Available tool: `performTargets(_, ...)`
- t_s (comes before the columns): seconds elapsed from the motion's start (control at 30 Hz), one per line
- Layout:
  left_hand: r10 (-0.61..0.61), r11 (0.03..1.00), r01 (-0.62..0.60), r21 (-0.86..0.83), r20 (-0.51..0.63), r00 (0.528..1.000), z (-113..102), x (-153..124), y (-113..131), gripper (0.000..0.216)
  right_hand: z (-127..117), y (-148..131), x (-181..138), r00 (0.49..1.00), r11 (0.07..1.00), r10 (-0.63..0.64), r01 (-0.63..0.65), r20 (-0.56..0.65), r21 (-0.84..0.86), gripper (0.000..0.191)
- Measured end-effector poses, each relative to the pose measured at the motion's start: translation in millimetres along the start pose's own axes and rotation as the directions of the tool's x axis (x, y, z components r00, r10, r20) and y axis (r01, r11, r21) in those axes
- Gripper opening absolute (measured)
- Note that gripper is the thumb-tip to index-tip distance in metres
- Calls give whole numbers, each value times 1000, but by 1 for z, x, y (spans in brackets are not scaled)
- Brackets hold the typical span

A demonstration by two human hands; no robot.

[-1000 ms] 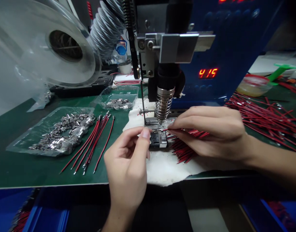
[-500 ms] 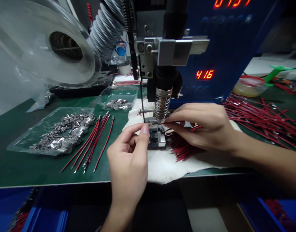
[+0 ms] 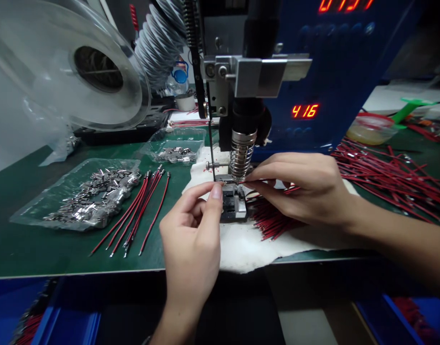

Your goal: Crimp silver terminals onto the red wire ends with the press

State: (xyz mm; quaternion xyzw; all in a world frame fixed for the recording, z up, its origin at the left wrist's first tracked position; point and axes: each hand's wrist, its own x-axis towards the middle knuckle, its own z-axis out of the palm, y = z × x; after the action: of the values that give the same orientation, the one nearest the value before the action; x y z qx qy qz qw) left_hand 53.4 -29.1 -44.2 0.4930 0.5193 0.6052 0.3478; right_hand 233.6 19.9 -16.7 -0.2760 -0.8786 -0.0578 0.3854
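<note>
My right hand (image 3: pixel 297 184) pinches a thin red wire (image 3: pixel 257 181) and holds its tip under the coiled metal nozzle (image 3: pixel 241 155) of the blue machine (image 3: pixel 334 72). My left hand (image 3: pixel 193 239) is closed in a pinch at the left side of the small metal fixture (image 3: pixel 234 206) below the nozzle; what its fingertips hold is too small to make out. The fixture sits on a white cloth (image 3: pixel 248 247).
A plastic bag of small metal terminals (image 3: pixel 86 196) and a row of finished red wires (image 3: pixel 137 213) lie at the left on the green mat (image 3: pixel 33 249). Loose red wires (image 3: pixel 388 175) are heaped at the right. A clear reel (image 3: pixel 76 67) stands back left. The machine's red display (image 3: pixel 305 111) reads 416.
Over the last second both hands shifted slightly up toward the nozzle, the wire tip came under it, and the display rose from 415 to 416. Since half a second ago nothing moved.
</note>
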Motion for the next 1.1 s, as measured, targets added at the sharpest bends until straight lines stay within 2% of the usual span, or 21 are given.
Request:
performTargets(0.8,9,1000,-10,-28,-35,999,1,-1,0,18,0,-3,1,998,999,-48,47,-38,-21,7)
performTargets(1.1,4,1000,-4,-2,-17,1000,-2,-2,-1,16,-1,-5,0,998,999,-44,44,-43,2,7)
